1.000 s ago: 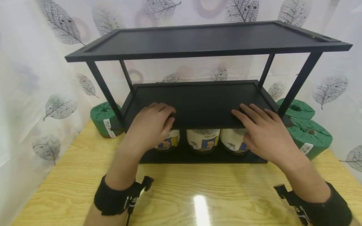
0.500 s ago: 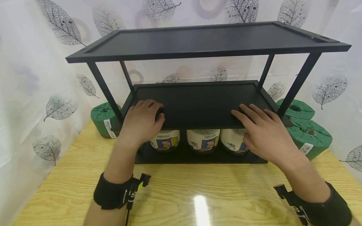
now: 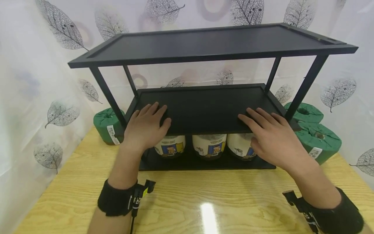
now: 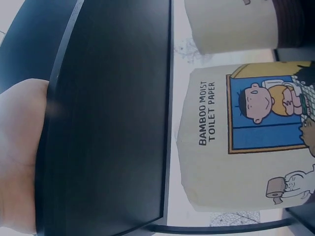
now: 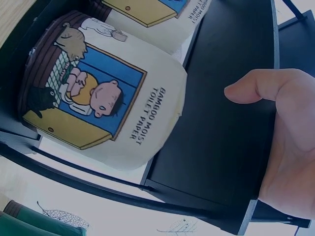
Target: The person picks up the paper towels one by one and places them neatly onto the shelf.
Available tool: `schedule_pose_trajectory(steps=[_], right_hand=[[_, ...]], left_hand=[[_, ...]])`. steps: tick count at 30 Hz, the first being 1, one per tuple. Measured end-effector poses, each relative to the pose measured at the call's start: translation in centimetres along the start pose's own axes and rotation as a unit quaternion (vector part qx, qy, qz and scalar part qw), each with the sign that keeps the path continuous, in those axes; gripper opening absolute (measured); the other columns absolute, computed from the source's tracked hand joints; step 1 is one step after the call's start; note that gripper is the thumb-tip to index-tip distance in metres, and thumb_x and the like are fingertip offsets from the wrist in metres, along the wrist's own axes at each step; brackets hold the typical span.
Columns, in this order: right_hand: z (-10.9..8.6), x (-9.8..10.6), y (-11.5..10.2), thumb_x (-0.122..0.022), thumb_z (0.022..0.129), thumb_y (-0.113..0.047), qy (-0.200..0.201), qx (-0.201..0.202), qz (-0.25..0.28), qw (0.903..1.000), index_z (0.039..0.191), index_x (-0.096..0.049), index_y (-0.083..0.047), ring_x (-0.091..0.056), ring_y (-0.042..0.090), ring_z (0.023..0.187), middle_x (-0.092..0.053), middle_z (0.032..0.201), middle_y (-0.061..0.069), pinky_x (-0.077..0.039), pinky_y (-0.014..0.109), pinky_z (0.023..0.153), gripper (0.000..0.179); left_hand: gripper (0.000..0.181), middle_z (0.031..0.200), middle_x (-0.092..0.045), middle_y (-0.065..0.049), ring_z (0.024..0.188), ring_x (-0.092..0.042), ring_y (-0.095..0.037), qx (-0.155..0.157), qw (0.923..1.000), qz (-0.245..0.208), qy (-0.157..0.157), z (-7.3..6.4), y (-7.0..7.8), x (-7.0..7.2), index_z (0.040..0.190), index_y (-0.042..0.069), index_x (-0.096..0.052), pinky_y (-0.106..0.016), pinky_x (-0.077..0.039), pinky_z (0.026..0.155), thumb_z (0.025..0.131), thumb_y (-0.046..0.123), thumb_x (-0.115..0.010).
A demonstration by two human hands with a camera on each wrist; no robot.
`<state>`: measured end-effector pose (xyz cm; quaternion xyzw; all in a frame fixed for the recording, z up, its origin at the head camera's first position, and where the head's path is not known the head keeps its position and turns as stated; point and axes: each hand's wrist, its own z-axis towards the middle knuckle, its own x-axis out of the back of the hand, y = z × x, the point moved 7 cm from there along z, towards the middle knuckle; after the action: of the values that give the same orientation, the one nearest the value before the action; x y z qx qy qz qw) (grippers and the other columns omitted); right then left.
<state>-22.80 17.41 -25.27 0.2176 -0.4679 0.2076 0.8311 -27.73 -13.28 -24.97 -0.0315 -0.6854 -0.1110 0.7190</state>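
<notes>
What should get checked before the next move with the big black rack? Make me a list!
1. Right grip holding the middle shelf, thumb under the edge: ok.
2. Left grip holding it the same way: not ok, its thumb lies on top.
3. White rolls upright on the bottom shelf: ok, three stand there.
4. Sides free of things: not ok, green rolls stand on the table both sides.
5. Middle shelf firmly fixed: cannot tell.

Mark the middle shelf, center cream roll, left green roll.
Middle shelf (image 3: pixel 203 110): head view, center of its top surface.
Center cream roll (image 3: pixel 208 146): head view, front of its wrapper.
Left green roll (image 3: pixel 103 126): head view, side of its wrapper.
</notes>
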Motion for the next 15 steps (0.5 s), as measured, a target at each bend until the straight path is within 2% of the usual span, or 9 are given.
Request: schedule_pose_trajectory(steps=[7, 13, 15], right_hand=[[-0.5, 0.7, 0.8, -0.065, 0.088, -0.009, -0.059, -0.008, 0.074, 0.9955, 0.148, -0.047, -0.015, -0.04, 0.04, 0.142, -0.042, 0.155, 0.016, -0.034, 0.062, 0.108, 0.064], [-1.0, 1.6, 1.3, -0.068, 0.087, -0.009, -0.069, -0.014, 0.096, 0.9929, 0.146, -0.05, -0.013, -0.046, 0.042, 0.136, -0.045, 0.152, 0.018, -0.04, 0.064, 0.1, 0.062], [-1.1, 1.8, 1.5, -0.07, 0.087, -0.01, -0.076, -0.019, 0.095, 0.9924, 0.146, -0.05, -0.013, -0.054, 0.041, 0.128, -0.048, 0.149, 0.02, -0.045, 0.061, 0.094, 0.062]], left_hand=[[0.059, 0.166, -0.022, -0.013, 0.153, -0.017, -0.037, -0.002, 1.0, 0.002, 0.005, 0.0, 0.2, -0.1, 0.159, 0.018, -0.029, -0.059, -0.015, 0.122, 0.106, 0.046, -0.032], [0.059, 0.165, -0.023, -0.013, 0.153, -0.018, -0.037, -0.003, 0.9999, 0.003, 0.01, 0.1, 0.4, 0.0, 0.159, 0.019, -0.03, -0.059, -0.015, 0.122, 0.106, 0.046, -0.033], [0.059, 0.165, -0.024, -0.013, 0.153, -0.018, -0.037, -0.004, 0.9999, 0.003, 0.013, 0.1, 0.4, 0.0, 0.158, 0.019, -0.031, -0.059, -0.016, 0.122, 0.106, 0.046, -0.033]])
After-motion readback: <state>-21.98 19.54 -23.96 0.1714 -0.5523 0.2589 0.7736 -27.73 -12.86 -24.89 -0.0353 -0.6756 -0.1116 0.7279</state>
